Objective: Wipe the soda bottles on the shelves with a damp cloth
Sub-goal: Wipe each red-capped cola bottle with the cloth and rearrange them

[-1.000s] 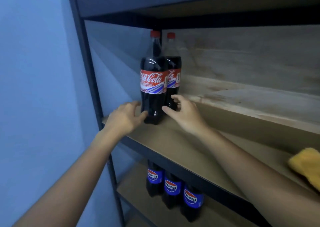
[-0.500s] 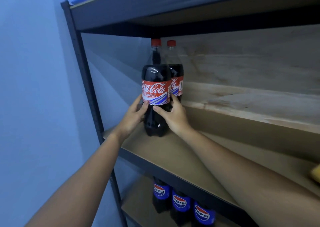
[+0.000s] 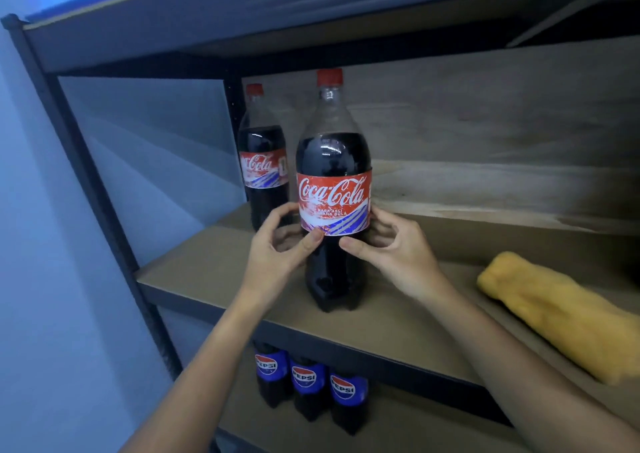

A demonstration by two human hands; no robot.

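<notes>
A large Coca-Cola bottle (image 3: 334, 162) with a red cap stands upright near the front of the middle shelf (image 3: 194, 265). My left hand (image 3: 277, 248) and my right hand (image 3: 394, 248) grip it from both sides at the lower edge of its label, thumbs on the front. A second Coca-Cola bottle (image 3: 263, 155) stands behind it to the left, by the shelf's back post. A folded yellow cloth (image 3: 554, 314) lies on the same shelf to the right, untouched.
Three Pepsi bottles (image 3: 308, 383) stand in a row on the shelf below. A dark metal upright (image 3: 86, 175) frames the rack's left side, next to a blue wall. The upper shelf board sits close above the bottle caps.
Both hands have closed round the front Coca-Cola bottle and drawn it forward and to the right, away from the second bottle. The view has shifted, and the yellow cloth shows again.
</notes>
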